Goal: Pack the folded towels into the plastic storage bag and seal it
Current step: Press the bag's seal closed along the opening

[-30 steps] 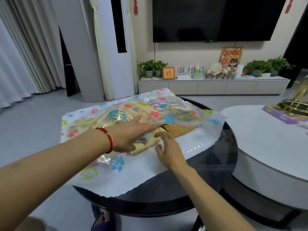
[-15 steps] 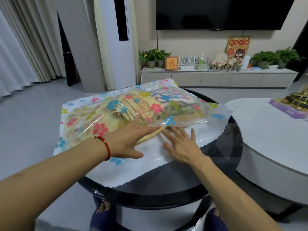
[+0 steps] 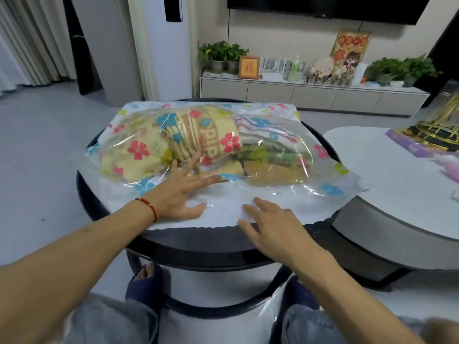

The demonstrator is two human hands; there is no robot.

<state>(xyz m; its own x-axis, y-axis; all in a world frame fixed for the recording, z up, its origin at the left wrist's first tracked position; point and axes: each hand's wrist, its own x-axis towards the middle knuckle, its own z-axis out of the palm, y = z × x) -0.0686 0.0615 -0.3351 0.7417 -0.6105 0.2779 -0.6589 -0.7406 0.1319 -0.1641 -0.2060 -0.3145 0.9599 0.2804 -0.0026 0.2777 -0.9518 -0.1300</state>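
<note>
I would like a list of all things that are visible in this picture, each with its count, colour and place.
plastic storage bag: one, clear with coloured flowers, flat on the black table
folded towels: several, yellow, striped white and green, inside the bag
black table: one, round, in front of the person
white table: one, right of the black one
gold ornament: one, on a purple box, far right
TV cabinet: one, white, at the back wall
potted plants: several, green, on the cabinet
small frame: one, orange, on the cabinet
television: one, black, on the wall
left hand: flat on the bag, red bracelet at the wrist
right hand: flat on the bag's near edge
</note>
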